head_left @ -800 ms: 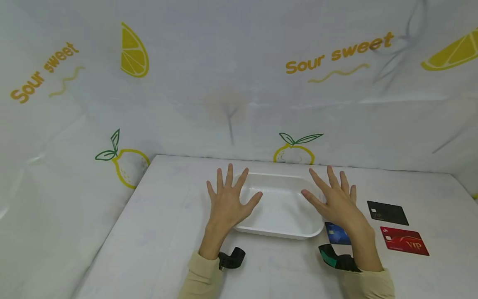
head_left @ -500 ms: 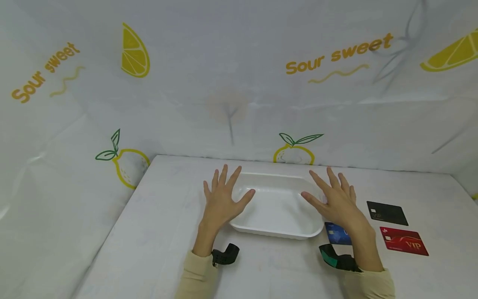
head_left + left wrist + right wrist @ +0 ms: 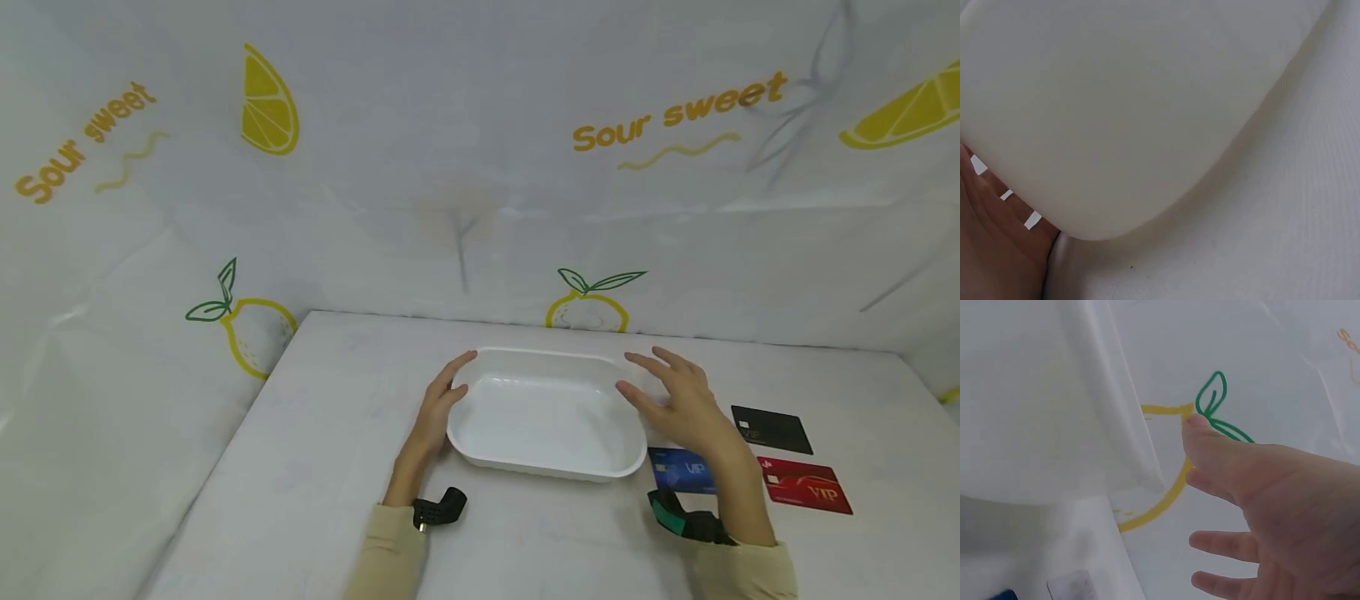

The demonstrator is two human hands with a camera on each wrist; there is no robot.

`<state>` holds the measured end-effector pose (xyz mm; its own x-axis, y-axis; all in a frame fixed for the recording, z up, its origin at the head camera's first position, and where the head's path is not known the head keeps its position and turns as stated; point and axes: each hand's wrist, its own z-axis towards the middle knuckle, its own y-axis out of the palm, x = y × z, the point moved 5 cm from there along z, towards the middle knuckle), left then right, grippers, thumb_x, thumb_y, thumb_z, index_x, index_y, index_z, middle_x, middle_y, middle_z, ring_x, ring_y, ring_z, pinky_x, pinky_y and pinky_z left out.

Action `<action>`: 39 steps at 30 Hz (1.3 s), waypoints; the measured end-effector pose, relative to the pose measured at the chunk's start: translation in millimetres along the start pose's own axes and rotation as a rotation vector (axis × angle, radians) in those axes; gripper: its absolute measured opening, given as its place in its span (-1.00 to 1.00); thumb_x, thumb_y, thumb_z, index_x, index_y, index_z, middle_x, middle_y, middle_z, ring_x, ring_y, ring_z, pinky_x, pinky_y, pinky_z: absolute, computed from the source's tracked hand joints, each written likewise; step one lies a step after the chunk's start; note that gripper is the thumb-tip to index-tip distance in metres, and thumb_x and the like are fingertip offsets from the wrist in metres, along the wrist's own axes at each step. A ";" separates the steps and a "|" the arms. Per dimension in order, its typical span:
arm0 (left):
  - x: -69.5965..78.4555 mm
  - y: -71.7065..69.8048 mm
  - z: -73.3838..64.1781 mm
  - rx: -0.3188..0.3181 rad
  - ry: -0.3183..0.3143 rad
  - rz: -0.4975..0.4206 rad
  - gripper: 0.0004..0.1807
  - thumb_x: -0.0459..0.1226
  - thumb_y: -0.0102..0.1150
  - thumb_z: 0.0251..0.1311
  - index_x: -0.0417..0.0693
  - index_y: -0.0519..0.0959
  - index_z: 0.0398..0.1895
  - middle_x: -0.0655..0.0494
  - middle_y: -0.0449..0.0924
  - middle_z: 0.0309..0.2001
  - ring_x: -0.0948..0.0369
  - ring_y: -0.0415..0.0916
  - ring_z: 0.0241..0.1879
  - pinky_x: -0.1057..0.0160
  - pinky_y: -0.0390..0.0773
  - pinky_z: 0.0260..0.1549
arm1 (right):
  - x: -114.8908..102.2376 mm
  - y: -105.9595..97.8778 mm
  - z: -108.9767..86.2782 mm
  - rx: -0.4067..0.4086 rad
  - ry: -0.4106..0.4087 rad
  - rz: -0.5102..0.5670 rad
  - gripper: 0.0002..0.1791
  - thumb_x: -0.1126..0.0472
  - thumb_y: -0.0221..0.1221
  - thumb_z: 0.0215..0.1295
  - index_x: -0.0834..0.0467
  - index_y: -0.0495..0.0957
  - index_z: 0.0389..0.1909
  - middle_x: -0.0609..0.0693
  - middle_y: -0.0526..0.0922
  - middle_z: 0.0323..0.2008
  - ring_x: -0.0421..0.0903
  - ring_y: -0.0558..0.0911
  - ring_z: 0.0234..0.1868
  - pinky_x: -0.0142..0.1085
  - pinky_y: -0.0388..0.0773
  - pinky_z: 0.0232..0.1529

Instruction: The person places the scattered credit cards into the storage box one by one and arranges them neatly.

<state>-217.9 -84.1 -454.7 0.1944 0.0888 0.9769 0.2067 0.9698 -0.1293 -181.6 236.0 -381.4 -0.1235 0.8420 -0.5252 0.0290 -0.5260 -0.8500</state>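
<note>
White tray (image 3: 547, 425) lies between left grip (image 3: 433, 412) and right grip (image 3: 692, 413).

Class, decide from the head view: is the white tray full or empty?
Empty: inside the white tray, only its own bare, shiny surface shows.

Looks like a staged booth or screened-off corner; inside a home, lab or office, impossible to tell. Closed in behind and at the left by creased white sheeting (image 3: 390, 133), printed with lemons (image 3: 587, 313), yellow citrus slices (image 3: 272, 104) and orange "Sour sweet" lettering (image 3: 697, 109). Furnished with a white-topped bench (image 3: 315, 467) close against the sheeting. Marked as a recording set-up by black devices (image 3: 438, 510) worn at both wrists.
</note>
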 end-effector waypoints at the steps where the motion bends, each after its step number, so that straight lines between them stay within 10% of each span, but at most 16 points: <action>1: -1.6 0.3 -0.4 -0.005 -0.003 -0.025 -0.37 -0.36 -0.24 0.35 -0.18 0.30 0.51 -0.14 0.18 0.58 -0.08 -0.01 0.64 -0.18 -0.05 0.62 | 3.6 -1.9 -0.2 0.008 -0.012 0.017 -0.31 -0.08 0.19 0.42 0.24 0.40 0.42 0.55 0.18 0.46 0.66 0.13 0.43 0.63 0.20 0.20; 15: -4.8 -2.5 -5.6 0.014 0.038 -0.025 -0.35 -0.40 -0.23 0.19 -0.22 0.41 0.42 -0.17 0.30 0.51 -0.10 0.17 0.56 -0.24 0.13 0.53 | 76.7 -10.4 -15.4 -0.085 0.049 0.214 -0.25 0.01 0.33 0.33 0.25 0.36 0.44 0.44 0.30 0.42 0.50 0.40 0.28 0.43 0.54 0.07; 25: -11.1 -6.6 -6.0 0.015 0.004 -0.053 -0.37 -0.40 -0.23 0.19 -0.22 0.43 0.38 -0.20 0.38 0.43 -0.17 0.43 0.29 0.21 0.50 0.23 | 87.7 8.5 -11.4 -0.247 -0.014 0.188 -0.16 0.08 0.47 0.12 0.20 0.39 0.42 0.42 0.38 0.39 0.46 0.37 0.32 0.56 0.35 0.10; 33: -8.6 -3.8 -5.4 0.023 0.033 -0.025 -0.39 -0.39 -0.21 0.19 -0.23 0.47 0.35 -0.16 0.34 0.49 -0.06 0.15 0.56 -0.15 0.07 0.57 | 95.3 7.3 -12.4 -0.214 -0.050 0.176 -0.24 0.17 0.46 0.12 0.22 0.44 0.36 0.44 0.41 0.38 0.56 0.18 0.42 0.65 0.14 0.13; 39: -7.7 -3.2 -2.6 0.027 0.035 -0.021 -0.39 -0.38 -0.21 0.20 -0.21 0.47 0.35 -0.14 0.36 0.47 -0.04 0.19 0.54 -0.21 0.11 0.54 | 95.0 4.2 -10.0 -0.190 -0.079 0.190 -0.29 0.21 0.44 0.14 0.23 0.45 0.33 0.42 0.53 0.24 0.51 0.20 0.37 0.66 0.07 0.14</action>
<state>-217.5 -88.5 -462.3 0.2238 0.0612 0.9727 0.1854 0.9771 -0.1041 -183.3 314.9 -435.3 -0.1746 0.7145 -0.6775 0.2437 -0.6353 -0.7328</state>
